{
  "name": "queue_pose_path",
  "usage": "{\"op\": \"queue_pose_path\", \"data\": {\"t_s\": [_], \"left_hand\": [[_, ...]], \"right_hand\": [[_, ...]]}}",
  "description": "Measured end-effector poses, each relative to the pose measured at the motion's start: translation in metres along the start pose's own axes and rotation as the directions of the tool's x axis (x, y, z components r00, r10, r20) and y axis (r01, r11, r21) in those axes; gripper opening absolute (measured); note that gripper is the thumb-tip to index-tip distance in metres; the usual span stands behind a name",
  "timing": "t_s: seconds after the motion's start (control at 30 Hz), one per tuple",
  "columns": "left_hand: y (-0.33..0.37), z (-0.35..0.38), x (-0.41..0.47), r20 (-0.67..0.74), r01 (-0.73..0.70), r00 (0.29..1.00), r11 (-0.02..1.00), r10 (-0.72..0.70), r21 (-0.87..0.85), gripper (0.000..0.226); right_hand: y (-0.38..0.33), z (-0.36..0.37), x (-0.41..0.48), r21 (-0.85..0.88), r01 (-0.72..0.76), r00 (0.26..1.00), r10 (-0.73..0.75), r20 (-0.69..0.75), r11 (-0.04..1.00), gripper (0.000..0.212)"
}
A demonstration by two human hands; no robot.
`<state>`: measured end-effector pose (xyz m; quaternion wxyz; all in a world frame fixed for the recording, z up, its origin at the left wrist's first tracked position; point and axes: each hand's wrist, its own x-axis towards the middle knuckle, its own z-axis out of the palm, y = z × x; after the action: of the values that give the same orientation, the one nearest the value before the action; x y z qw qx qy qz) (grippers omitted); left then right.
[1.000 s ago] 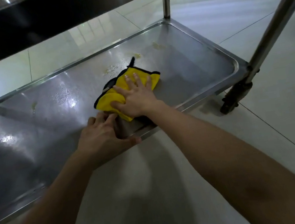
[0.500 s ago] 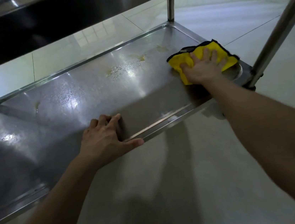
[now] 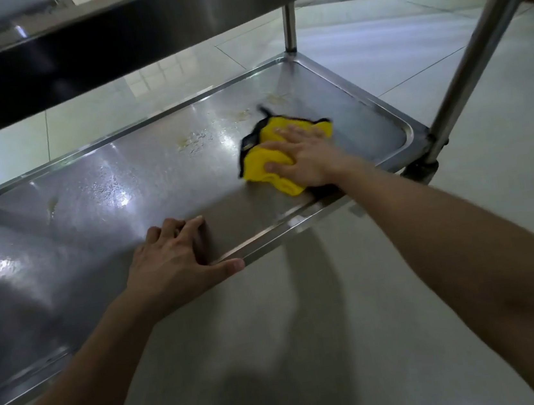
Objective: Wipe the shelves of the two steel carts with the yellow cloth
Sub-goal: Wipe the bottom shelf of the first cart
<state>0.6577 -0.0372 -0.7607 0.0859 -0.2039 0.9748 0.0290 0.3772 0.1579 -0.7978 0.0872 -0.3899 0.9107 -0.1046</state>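
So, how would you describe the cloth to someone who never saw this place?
Look at the lower shelf of the steel cart, a shallow rimmed tray. Toward its right end, the right hand presses on the cloth. It is bunched, bright yellow with dark edging, far brighter than the pale stains nearby.

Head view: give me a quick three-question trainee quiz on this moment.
1. True or false: the right hand presses the cloth flat on the bottom shelf.
2. The left hand rests on: A) the shelf's near rim; B) the cloth; C) the right hand.
3. Do the yellowish stains lie left or right of the cloth?

Key: 1 true; 2 A; 3 left.
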Motion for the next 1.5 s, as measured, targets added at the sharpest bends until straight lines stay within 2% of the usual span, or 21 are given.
{"op": "queue_pose_path", "data": {"t_s": [0.1, 0.17, 0.23, 0.3, 0.37, 0.43, 0.5, 0.6, 0.67, 0.73, 0.83, 0.97, 1.03, 1.13, 1.2, 1.23, 1.33, 1.4, 1.5], "left_hand": [[0.001, 0.002, 0.001, -0.005, 0.009, 1.000, 1.000, -0.009, -0.005, 0.138], [0.002, 0.003, 0.001, -0.010, 0.010, 1.000, 1.000, -0.010, -0.007, 0.138], [0.002, 0.003, 0.001, -0.007, 0.009, 1.000, 1.000, -0.009, -0.012, 0.138], [0.002, 0.001, 0.001, -0.001, 0.014, 1.000, 1.000, -0.014, -0.014, 0.138], [0.002, -0.001, 0.001, 0.012, 0.020, 1.000, 1.000, -0.020, -0.016, 0.141], [0.004, -0.003, 0.002, 0.028, 0.016, 0.999, 1.000, -0.015, -0.010, 0.144], [0.005, -0.004, 0.001, 0.033, 0.015, 0.999, 1.000, -0.015, -0.009, 0.144], [0.004, -0.006, 0.001, 0.051, 0.024, 0.998, 1.000, -0.023, -0.019, 0.145], [0.003, -0.007, 0.001, 0.057, 0.030, 0.998, 0.999, -0.029, -0.024, 0.146], [0.003, -0.007, 0.000, 0.055, 0.031, 0.998, 0.999, -0.029, -0.029, 0.148], [0.005, -0.008, 0.000, 0.061, 0.034, 0.998, 0.999, -0.033, -0.022, 0.150], [0.007, -0.008, -0.002, 0.042, 0.023, 0.999, 1.000, -0.022, -0.012, 0.148], [0.007, -0.009, -0.004, 0.033, 0.016, 0.999, 1.000, -0.015, -0.017, 0.145], [0.011, -0.012, -0.010, -0.002, -0.007, 1.000, 1.000, 0.007, -0.018, 0.138], [0.010, -0.013, -0.018, -0.065, -0.051, 0.997, 0.998, 0.049, -0.038, 0.126], [0.006, -0.013, -0.023, -0.093, -0.084, 0.993, 0.993, 0.076, -0.084, 0.121], [-0.030, -0.014, -0.045, -0.103, -0.130, 0.989, 0.960, 0.108, -0.247, 0.121], [-0.073, -0.014, -0.057, -0.105, -0.079, 0.993, 0.981, 0.061, -0.175, 0.126], [-0.141, -0.011, -0.071, -0.053, 0.081, 0.995, 0.993, -0.085, -0.082, 0.136]], "right_hand": [[0.076, -0.017, -0.023, 0.041, -0.294, 0.952, 0.296, -0.075, 0.955, 0.089], [0.092, -0.020, -0.037, 0.046, -0.400, 0.911, 0.403, -0.084, 0.915, 0.090], [0.074, -0.015, -0.045, 0.038, -0.441, 0.893, 0.443, -0.085, 0.897, 0.086], [0.032, -0.005, -0.054, 0.022, -0.373, 0.926, 0.374, -0.060, 0.927, 0.083], [-0.017, 0.009, -0.066, -0.024, -0.191, 0.982, 0.191, -0.017, 0.981, 0.083], [-0.055, 0.019, -0.082, -0.036, 0.005, 1.000, -0.004, 0.012, 0.999, 0.081], [-0.064, 0.021, -0.094, -0.011, 0.130, 0.991, -0.130, -0.021, 0.991, 0.070], [-0.035, 0.012, -0.103, 0.035, 0.217, 0.975, -0.214, -0.065, 0.976, 0.061], [0.004, 0.002, -0.104, 0.058, 0.164, 0.984, -0.159, -0.083, 0.985, 0.064], [0.052, -0.011, -0.104, 0.048, 0.009, 0.994, -0.004, -0.107, 0.999, 0.070], [0.105, -0.028, -0.105, -0.015, -0.242, 0.965, 0.239, -0.107, 0.970, 0.079], [0.083, -0.017, -0.107, -0.014, -0.344, 0.926, 0.336, -0.169, 0.939, 0.079], [0.040, -0.002, -0.112, -0.039, -0.298, 0.941, 0.287, -0.179, 0.954, 0.079], [-0.048, 0.026, -0.113, -0.070, -0.003, 0.994, -0.004, -0.108, 0.998, 0.079], [-0.098, 0.041, -0.111, -0.072, 0.170, 0.983, -0.174, -0.059, 0.983, 0.070], [-0.113, 0.043, -0.109, -0.071, 0.204, 0.977, -0.207, -0.042, 0.976, 0.068], [-0.115, 0.033, -0.108, -0.057, 0.193, 0.981, -0.194, -0.007, 0.979, 0.073], [-0.112, 0.029, -0.106, -0.055, 0.160, 0.987, -0.158, 0.034, 0.986, 0.084], [-0.124, 0.029, -0.089, -0.058, 0.074, 0.992, -0.067, 0.111, 0.996, 0.112]]}}
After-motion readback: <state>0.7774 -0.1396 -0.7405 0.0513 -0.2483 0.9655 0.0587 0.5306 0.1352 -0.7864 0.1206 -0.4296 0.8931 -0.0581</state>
